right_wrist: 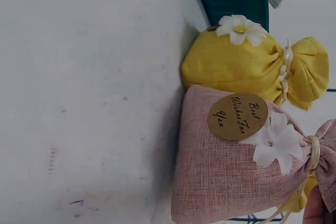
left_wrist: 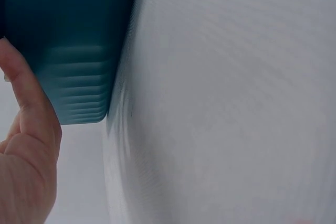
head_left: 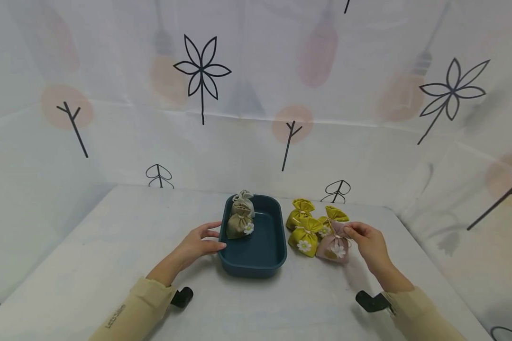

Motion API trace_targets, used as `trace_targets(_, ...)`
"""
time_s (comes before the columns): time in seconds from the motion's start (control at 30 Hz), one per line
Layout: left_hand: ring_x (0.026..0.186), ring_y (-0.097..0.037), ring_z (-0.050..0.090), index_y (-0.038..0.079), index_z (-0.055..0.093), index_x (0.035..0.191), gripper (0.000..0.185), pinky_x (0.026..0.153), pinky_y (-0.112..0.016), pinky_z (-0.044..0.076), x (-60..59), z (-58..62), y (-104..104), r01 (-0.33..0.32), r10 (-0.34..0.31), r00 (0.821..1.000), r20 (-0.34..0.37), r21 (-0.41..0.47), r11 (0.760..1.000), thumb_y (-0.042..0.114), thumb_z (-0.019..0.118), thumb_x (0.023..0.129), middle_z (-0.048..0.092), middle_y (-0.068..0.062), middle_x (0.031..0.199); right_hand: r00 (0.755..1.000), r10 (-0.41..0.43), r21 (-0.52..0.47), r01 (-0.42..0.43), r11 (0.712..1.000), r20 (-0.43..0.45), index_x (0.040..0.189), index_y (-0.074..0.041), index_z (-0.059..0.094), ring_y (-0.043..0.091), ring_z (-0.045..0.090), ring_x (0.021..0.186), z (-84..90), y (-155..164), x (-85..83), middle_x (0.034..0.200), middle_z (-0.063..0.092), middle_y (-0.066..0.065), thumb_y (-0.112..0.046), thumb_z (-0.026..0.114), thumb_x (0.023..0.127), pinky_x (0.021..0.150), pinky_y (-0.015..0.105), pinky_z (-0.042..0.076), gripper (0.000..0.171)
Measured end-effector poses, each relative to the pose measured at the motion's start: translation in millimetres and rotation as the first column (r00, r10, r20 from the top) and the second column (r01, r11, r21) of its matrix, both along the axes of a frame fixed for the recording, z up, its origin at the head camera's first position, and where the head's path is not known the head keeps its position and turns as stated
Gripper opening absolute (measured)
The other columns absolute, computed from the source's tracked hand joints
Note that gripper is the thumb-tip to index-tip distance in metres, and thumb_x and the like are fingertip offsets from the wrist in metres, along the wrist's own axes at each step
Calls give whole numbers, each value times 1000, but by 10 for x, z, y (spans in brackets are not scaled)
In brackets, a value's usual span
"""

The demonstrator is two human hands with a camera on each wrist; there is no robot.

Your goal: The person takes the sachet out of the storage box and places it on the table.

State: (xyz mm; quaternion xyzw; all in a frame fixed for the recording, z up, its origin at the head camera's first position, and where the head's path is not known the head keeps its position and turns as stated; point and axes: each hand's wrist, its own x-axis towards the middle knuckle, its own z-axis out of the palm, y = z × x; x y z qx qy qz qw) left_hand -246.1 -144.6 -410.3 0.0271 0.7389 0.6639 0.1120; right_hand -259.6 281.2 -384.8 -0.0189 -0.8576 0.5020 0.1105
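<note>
We see the left hand (head_left: 196, 244) at the left side of the blue bin (head_left: 256, 248), its fingers fairly straight and apart, touching the wall rather than clasping it — probably to keep the bin steady. To the right of the bin, the right hand (head_left: 371, 244) has finger and thumb together on the gathered neck of the pink pouch (right_wrist: 231, 169), likely because that narrow top pinches easily and spares the filled body. We cannot tell whether the pouch's base bears on the table (head_left: 307, 303). Three yellow pouches (head_left: 307, 234) bunch between the bin and the right hand, within easy reach, we judge; inside the bin, an olive pouch (head_left: 239, 223) and a pale pouch (head_left: 246, 203) stand along the left wall, leaving its right part bare. The pink one looks plump and squarish, in a coarse linen-like weave, tied with a cream cord (right_wrist: 314, 153) — on its front we find a white flower (right_wrist: 281, 148) and an oval brown tag (right_wrist: 237, 116) reading "Best Wishes For You".
</note>
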Motion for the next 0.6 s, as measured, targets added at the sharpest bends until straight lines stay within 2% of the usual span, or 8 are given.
trace_targets(0.07,89,-20,60,11,41,140,74,79,-35,52,1,1,0,-3,3,1000,2,-1,1000,11,78,76,49,-19,119,1000,4,2,-4,1000,-8,110,7,58,20,54,94,38,-44,-3,102,61,15,-27,55,95,87,47,42,37)
trace_targets(0.23,89,-20,61,13,42,140,74,80,-35,52,0,7,14,-14,14,1000,14,-5,1000,11,78,76,50,-17,119,1000,-5,-32,5,999,12,109,7,59,15,54,91,28,-77,-35,101,61,12,-26,56,95,87,48,43,37)
trace_targets(0.4,89,-20,60,12,42,140,73,80,-35,52,4,14,20,-11,11,1000,15,-4,1000,11,78,76,50,-17,119,999,3,-28,-2,1000,44,118,6,56,11,52,96,19,-47,-27,110,60,13,-29,54,96,92,46,41,42)
trace_targets(0.5,89,-20,60,12,42,140,73,80,-35,52,7,18,17,-9,9,1000,14,-3,1000,11,78,76,50,-18,119,999,2,-28,0,1000,41,121,6,56,14,52,100,13,-26,-30,115,59,15,-32,55,94,93,46,41,46)
trace_targets(0.53,89,-20,60,12,41,140,73,80,-35,52,8,18,15,-9,9,1000,14,-2,1000,11,77,76,50,-18,119,999,5,-29,-4,1000,40,122,5,55,15,52,101,-2,-10,-41,116,59,15,-33,56,93,93,45,41,48)
trace_targets(0.6,89,-20,60,12,41,140,73,80,-35,52,8,19,14,-6,6,1000,12,-2,1000,11,78,76,50,-18,119,1000,-17,-28,17,999,20,121,1,58,15,53,101,-136,77,-141,115,60,12,-40,60,90,88,36,46,52)
